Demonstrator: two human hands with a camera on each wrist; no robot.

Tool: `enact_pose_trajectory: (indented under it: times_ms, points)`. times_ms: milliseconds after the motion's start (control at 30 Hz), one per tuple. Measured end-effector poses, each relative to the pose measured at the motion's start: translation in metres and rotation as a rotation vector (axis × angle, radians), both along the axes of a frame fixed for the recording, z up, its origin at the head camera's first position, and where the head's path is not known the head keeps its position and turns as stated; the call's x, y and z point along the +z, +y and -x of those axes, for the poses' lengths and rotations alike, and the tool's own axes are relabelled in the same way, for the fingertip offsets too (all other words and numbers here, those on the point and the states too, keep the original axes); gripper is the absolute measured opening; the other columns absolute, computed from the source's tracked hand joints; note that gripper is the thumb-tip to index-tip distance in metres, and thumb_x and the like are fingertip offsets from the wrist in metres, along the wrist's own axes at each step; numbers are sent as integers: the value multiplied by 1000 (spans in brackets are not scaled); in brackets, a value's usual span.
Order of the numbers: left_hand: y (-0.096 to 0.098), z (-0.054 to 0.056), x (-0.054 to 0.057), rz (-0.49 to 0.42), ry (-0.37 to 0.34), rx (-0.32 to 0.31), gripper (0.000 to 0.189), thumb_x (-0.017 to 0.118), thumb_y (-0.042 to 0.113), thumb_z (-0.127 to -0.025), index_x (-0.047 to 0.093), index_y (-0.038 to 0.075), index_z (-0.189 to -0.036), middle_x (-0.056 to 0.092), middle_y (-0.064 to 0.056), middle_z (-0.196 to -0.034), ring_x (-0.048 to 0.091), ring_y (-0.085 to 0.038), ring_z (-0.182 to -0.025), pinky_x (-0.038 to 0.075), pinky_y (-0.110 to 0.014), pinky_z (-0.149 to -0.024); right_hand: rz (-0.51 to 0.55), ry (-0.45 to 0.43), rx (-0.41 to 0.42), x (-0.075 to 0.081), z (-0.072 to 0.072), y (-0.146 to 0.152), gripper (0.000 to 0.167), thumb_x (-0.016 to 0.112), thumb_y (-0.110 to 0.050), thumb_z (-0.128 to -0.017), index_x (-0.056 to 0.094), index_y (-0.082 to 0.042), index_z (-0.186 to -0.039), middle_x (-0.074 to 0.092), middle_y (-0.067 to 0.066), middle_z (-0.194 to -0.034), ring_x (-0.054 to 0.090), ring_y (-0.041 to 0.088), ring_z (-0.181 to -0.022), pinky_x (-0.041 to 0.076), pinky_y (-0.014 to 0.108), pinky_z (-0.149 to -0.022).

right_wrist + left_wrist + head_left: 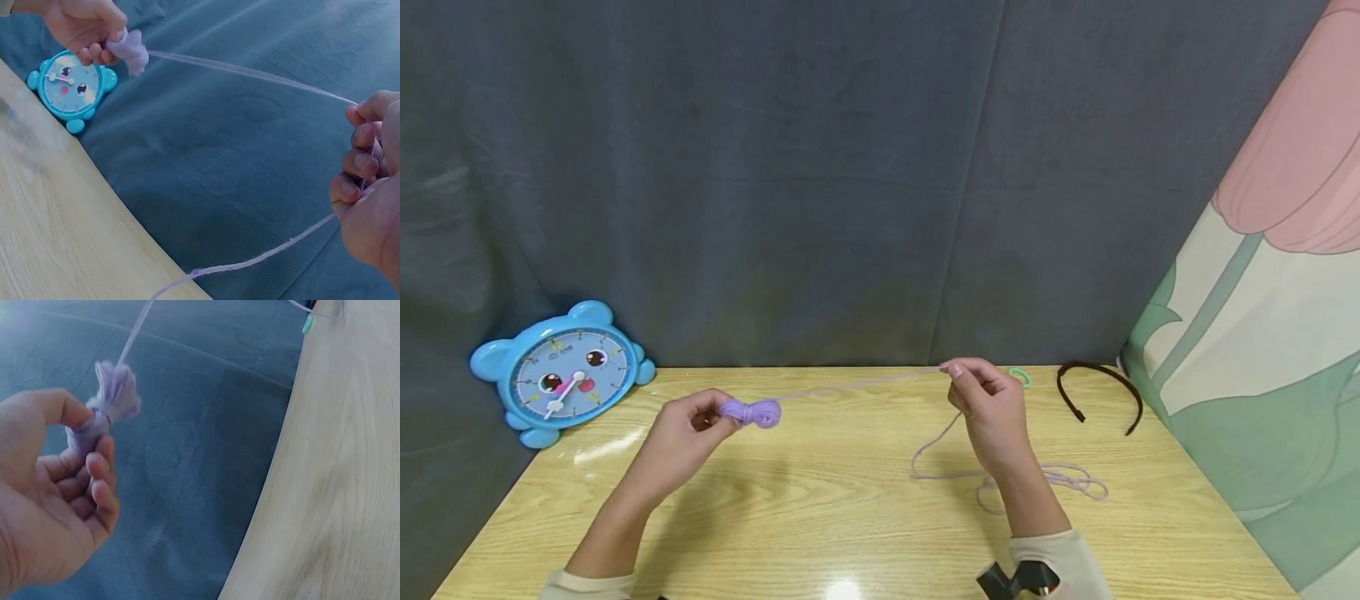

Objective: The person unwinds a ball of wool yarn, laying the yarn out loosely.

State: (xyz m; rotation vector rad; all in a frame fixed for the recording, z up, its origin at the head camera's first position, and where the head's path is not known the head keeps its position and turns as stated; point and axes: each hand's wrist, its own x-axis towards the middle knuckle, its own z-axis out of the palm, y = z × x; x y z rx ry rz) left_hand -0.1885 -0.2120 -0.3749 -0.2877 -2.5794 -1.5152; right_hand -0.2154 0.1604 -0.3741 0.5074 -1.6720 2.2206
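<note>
A small bundle of purple yarn (764, 413), cinched at its middle into a bow shape, is pinched at one end by my left hand (681, 446). In the left wrist view the thumb and index finger press on the wound yarn (122, 394), the other fingers curled below. From the bundle a strand (857, 384) runs nearly straight across to my right hand (996, 412), which pinches it between thumb and forefinger. Below the right hand the loose yarn tail (943, 477) drops to the table and lies there in loops, partly hidden by the forearm.
A blue bear-shaped clock (571, 375) leans at the table's back left. Toward the back right lie a dark headband (1105, 372) and a small green ring (1021, 377). A dark grey curtain (820, 183) hangs behind the wooden table (820, 517).
</note>
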Motion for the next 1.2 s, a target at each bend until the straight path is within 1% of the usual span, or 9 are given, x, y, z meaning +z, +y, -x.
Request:
enact_pose_trajectory:
  times_ms: [133,233,400,567,700,800,933,1100,1200]
  points:
    - [-4,-2,1,-132,31,-81,8,60,-1,-96,68,-3,-100,60,4,-83,54,-9,-72,47,-26,-61,21,12,-1,1,1,3,24,59,0,-102,77,-13,-92,44,-5,-58,28,19,-57,20,36,-60]
    - [-5,-4,2,-234,67,-94,11,58,-5,-96,67,0,-96,58,7,-76,53,-11,-70,44,-28,-59,37,15,4,1,2,4,24,59,0,-102,77,-12,-92,44,-5,-59,28,18,-57,20,37,-60]
    - [-3,-4,4,-360,107,-34,17,57,-6,-97,67,7,-91,58,7,-71,54,-11,-70,43,-28,-63,49,14,-3,0,2,6,24,59,1,-102,77,-12,-92,46,-5,-59,31,16,-56,21,35,-59]
    - [-2,-3,5,-421,101,41,19,55,-5,-98,66,8,-89,57,6,-70,54,-10,-69,43,-26,-65,56,-10,-29,2,2,8,27,58,2,-102,77,-14,-90,47,-5,-58,34,11,-55,23,31,-58]
    - [-2,-2,5,-451,80,106,21,56,-5,-97,67,10,-88,57,5,-71,53,-10,-69,44,-25,-63,67,-22,-41,4,1,11,23,59,1,-101,77,-10,-92,47,-4,-59,32,14,-55,22,33,-59]
    - [-1,-1,5,-398,76,150,15,60,-4,-97,68,6,-90,59,7,-72,53,-9,-68,45,-23,-60,75,-14,-40,6,0,15,19,60,0,-102,76,-6,-93,47,-4,-59,29,17,-56,21,35,-61]
    - [1,-1,4,-249,116,172,4,66,-1,-96,68,-5,-95,60,13,-75,52,-6,-68,46,-21,-58,87,10,-29,8,0,21,18,60,-2,-102,76,-5,-94,47,-4,-61,27,18,-58,20,35,-61]
    - [0,-2,2,-86,167,144,5,70,1,-94,69,-4,-93,56,11,-74,49,-6,-66,42,-24,-55,115,42,-11,10,1,26,22,58,-1,-103,76,-6,-94,49,-3,-62,27,18,-57,18,35,-60]
    - [-3,-2,1,-37,170,102,2,69,0,-92,69,-1,-93,56,9,-74,49,-6,-66,42,-24,-56,139,47,-18,12,2,29,24,57,0,-103,77,-7,-92,49,-3,-62,27,17,-58,18,34,-60]
